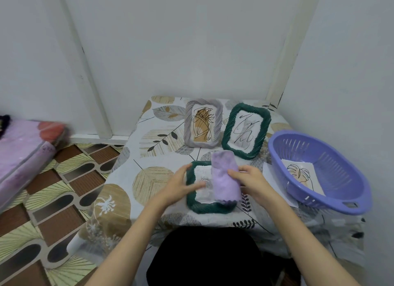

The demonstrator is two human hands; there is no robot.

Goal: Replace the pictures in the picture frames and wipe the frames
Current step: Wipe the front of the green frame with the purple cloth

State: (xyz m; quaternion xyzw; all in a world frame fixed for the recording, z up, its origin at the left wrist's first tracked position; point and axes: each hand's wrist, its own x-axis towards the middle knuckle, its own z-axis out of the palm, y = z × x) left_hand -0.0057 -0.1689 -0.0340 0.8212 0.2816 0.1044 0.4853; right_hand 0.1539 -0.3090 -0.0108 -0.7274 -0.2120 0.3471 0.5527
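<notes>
On the near part of the leaf-print table (149,149) a dark green frame (210,207) lies flat, a folded lilac cloth (225,179) draped across its right half. Left hand (181,184) rests on the frame's left side, fingers nearly straight and reaching onto the glass. Right hand (249,182) holds the cloth's right edge with curled fingers; its thumb is hidden. Behind stand a grey frame (202,123) and a second green frame (246,131). A purple basket (341,198) to the right holds a picture (298,174), partly blocked by the rim
</notes>
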